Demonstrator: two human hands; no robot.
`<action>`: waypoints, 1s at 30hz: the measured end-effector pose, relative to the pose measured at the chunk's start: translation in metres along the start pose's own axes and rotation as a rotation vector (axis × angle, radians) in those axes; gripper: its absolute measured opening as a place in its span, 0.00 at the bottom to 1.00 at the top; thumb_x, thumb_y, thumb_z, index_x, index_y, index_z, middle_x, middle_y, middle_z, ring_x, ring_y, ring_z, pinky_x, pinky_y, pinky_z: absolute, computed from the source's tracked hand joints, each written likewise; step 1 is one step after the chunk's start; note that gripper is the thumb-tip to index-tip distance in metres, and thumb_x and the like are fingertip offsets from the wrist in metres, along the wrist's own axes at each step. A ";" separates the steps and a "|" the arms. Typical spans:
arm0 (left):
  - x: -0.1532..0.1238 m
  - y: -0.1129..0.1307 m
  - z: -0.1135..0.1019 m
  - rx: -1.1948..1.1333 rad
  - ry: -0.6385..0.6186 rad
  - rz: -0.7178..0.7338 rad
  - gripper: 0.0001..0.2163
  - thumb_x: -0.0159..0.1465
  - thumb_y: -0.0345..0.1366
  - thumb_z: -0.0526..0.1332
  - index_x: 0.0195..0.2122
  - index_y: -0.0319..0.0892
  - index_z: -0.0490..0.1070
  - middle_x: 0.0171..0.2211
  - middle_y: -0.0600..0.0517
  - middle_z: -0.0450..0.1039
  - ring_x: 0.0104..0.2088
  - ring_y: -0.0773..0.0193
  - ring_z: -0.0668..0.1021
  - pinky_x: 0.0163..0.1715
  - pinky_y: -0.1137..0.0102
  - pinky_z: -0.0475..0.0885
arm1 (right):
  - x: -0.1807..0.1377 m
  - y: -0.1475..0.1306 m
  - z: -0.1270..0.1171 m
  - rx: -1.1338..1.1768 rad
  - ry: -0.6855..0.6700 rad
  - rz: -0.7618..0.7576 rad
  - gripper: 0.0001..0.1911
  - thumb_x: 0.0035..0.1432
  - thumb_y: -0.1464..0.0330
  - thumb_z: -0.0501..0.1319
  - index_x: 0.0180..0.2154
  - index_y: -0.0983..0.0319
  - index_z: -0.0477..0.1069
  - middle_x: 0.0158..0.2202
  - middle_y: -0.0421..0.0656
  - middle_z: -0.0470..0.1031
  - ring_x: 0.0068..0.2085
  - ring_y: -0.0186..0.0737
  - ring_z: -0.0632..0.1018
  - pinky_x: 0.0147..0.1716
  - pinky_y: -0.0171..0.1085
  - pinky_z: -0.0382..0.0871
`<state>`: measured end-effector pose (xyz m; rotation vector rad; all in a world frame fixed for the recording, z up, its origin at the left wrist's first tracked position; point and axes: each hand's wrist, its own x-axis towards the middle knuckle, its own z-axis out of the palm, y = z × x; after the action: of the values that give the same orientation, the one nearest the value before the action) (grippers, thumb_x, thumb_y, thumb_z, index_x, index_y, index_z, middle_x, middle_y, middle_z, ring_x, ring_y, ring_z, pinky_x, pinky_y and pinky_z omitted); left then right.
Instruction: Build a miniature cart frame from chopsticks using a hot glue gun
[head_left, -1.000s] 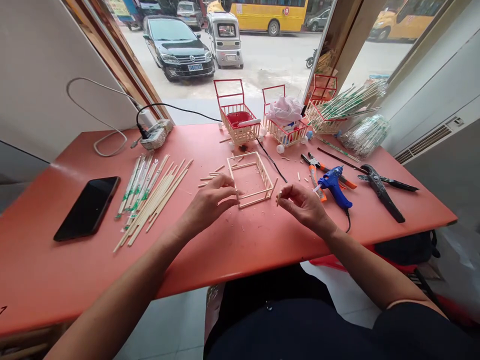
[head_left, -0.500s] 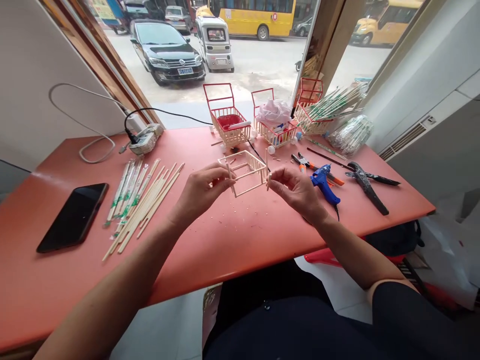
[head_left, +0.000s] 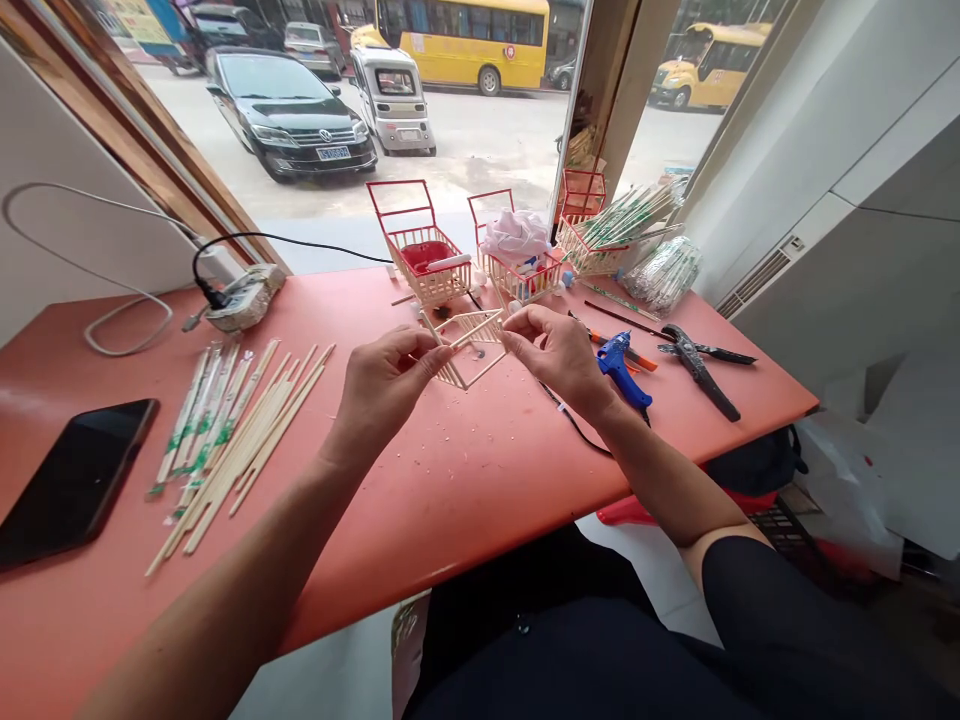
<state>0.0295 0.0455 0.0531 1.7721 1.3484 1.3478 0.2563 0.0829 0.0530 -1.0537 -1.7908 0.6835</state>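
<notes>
Above the table, a small open frame of thin wooden sticks [head_left: 485, 373] is held tilted. My left hand [head_left: 390, 385] pinches its left side between thumb and fingers. At the frame's right corner, my right hand [head_left: 556, 358] is closed in a pinch around a short stick [head_left: 501, 326], mostly hidden by the fingertips. Close behind the frame stands a small stick-built cart [head_left: 431, 288] with red trim and a red inside. To the right of my right hand lies a blue glue gun [head_left: 622, 368].
Loose wooden sticks [head_left: 247, 450] and wrapped chopsticks [head_left: 206, 410] lie left, beside a black phone [head_left: 79, 480]. A power strip [head_left: 246, 298] sits at the back left. Two more carts hold a white bag [head_left: 516, 238] and green-wrapped sticks [head_left: 626, 218]. Black-handled cutters [head_left: 705, 370] lie right.
The frame has been turned and tilted in my hands. My right hand has brought the short stick against the frame's right corner. The whole view has shifted to the right.
</notes>
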 end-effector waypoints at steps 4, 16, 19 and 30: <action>-0.001 0.002 0.003 0.024 0.016 0.025 0.10 0.63 0.40 0.67 0.27 0.44 0.75 0.29 0.52 0.76 0.31 0.64 0.74 0.32 0.69 0.68 | 0.001 0.002 0.001 -0.089 0.033 0.012 0.07 0.64 0.65 0.67 0.35 0.61 0.80 0.32 0.41 0.82 0.33 0.37 0.76 0.38 0.37 0.69; -0.003 0.000 0.007 0.038 0.036 0.096 0.08 0.63 0.36 0.69 0.27 0.44 0.76 0.28 0.54 0.76 0.28 0.66 0.73 0.30 0.71 0.68 | 0.000 0.005 0.003 -0.116 0.010 0.066 0.07 0.65 0.65 0.67 0.35 0.61 0.78 0.33 0.42 0.83 0.34 0.37 0.77 0.38 0.38 0.68; -0.003 -0.001 0.007 0.045 0.045 0.109 0.08 0.64 0.36 0.69 0.27 0.44 0.76 0.27 0.54 0.75 0.27 0.67 0.72 0.29 0.71 0.67 | 0.000 0.003 0.003 -0.136 0.009 0.065 0.07 0.65 0.66 0.67 0.35 0.61 0.77 0.34 0.42 0.83 0.34 0.37 0.77 0.38 0.38 0.68; -0.006 -0.004 0.009 0.039 0.062 0.101 0.06 0.64 0.34 0.69 0.29 0.45 0.79 0.30 0.52 0.78 0.31 0.64 0.76 0.31 0.69 0.72 | -0.001 0.000 0.006 -0.239 -0.002 0.010 0.08 0.67 0.69 0.67 0.33 0.61 0.75 0.34 0.41 0.81 0.33 0.36 0.72 0.38 0.38 0.65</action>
<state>0.0360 0.0430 0.0446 1.8605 1.3425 1.4505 0.2510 0.0818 0.0503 -1.2203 -1.9034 0.4834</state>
